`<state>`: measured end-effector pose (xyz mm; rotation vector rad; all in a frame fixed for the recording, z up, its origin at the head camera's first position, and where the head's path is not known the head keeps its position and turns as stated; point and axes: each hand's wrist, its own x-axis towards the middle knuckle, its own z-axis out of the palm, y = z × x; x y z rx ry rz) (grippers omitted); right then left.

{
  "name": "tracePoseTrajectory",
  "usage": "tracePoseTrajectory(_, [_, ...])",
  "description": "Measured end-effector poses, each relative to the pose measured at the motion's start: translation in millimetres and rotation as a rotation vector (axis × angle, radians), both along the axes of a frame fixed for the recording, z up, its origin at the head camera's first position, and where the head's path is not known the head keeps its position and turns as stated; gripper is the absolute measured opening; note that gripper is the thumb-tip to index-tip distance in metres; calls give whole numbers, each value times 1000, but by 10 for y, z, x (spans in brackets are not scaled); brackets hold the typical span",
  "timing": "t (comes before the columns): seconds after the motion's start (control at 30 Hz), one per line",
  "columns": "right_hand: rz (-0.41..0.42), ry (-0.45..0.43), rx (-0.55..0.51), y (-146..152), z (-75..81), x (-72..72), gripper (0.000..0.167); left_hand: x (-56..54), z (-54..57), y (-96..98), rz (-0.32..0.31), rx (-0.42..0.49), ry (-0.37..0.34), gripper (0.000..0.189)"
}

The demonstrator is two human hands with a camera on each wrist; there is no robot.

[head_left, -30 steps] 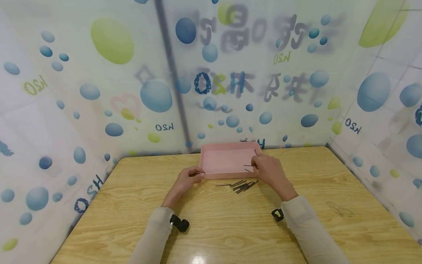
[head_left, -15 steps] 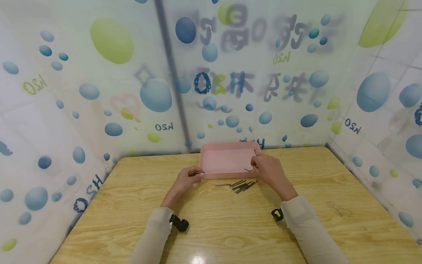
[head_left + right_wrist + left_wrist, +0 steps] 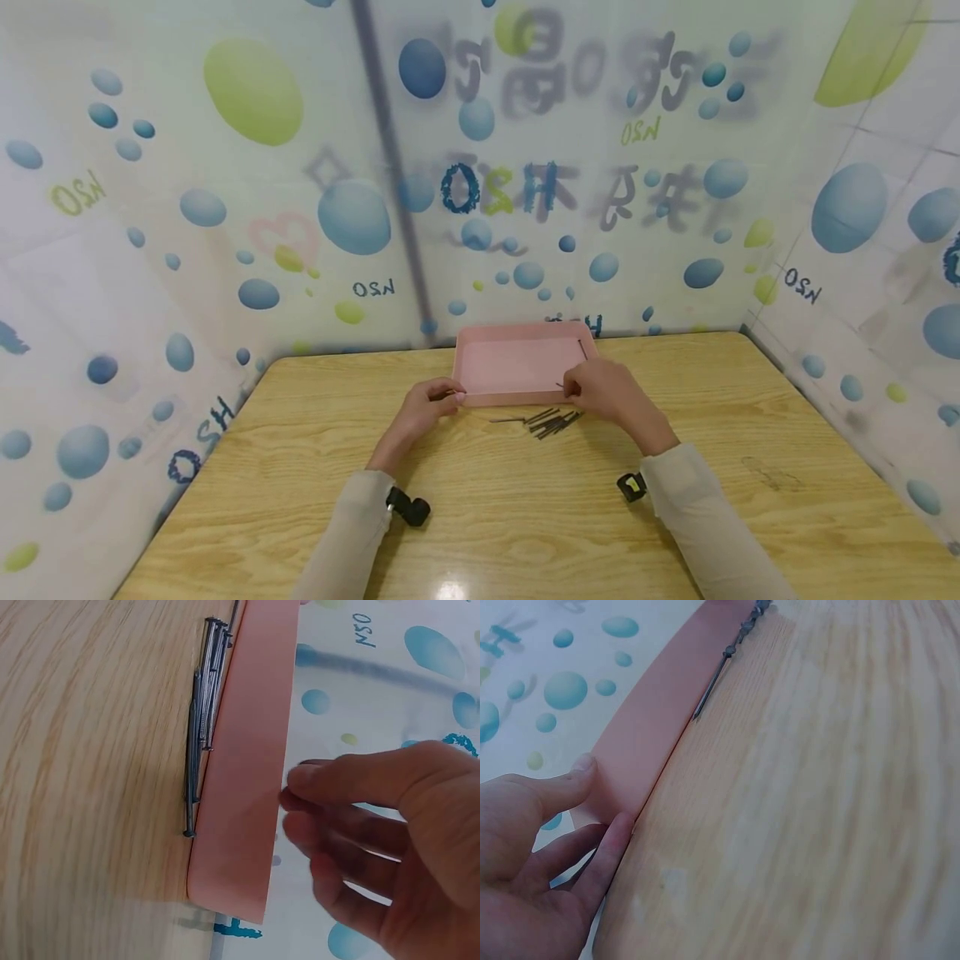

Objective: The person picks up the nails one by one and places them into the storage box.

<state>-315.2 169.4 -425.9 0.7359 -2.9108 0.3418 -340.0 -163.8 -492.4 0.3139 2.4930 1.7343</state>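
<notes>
A pink tray [image 3: 517,367] stands at the far side of the wooden table. My left hand [image 3: 426,410] grips its front left corner; in the left wrist view the thumb lies at the rim and the fingers press low against the wall [image 3: 652,712]. My right hand [image 3: 603,390] bends over the front right of the tray, thumb and fingertips [image 3: 304,778] close together at the rim. A dark nail [image 3: 559,385] shows beside these fingertips; I cannot tell whether they hold it. Another nail [image 3: 582,348] lies along the tray's right side.
Several dark nails [image 3: 551,422] lie in a loose pile on the table [image 3: 510,517], close to the tray's front wall. A single nail [image 3: 507,420] lies left of the pile. Behind the table hangs a white curtain [image 3: 300,208] printed with blue and green ovals.
The nail at my right hand's fingertips came down to the tray's floor. The right hand has since shifted slightly left and toward the front rim. My left hand stays on the corner.
</notes>
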Motion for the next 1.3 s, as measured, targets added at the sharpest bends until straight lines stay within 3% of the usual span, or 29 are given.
tracePoseTrajectory(0.13, [22,-103,19,-4,4,21,9,-3,4,5,-2,3,1,19])
tracePoseTrajectory(0.27, [19,-144,45,-5,-13,40,12,4,13,8,-4,9,0,18])
tracePoseTrajectory(0.8, [-37,-120,80,5,-62,42,19,-13,-4,-7,-3,15,-1,17])
tracePoseTrajectory(1.3, [6,-99,72,20,-79,45,28,-20,-13,-8,-18,19,23,18])
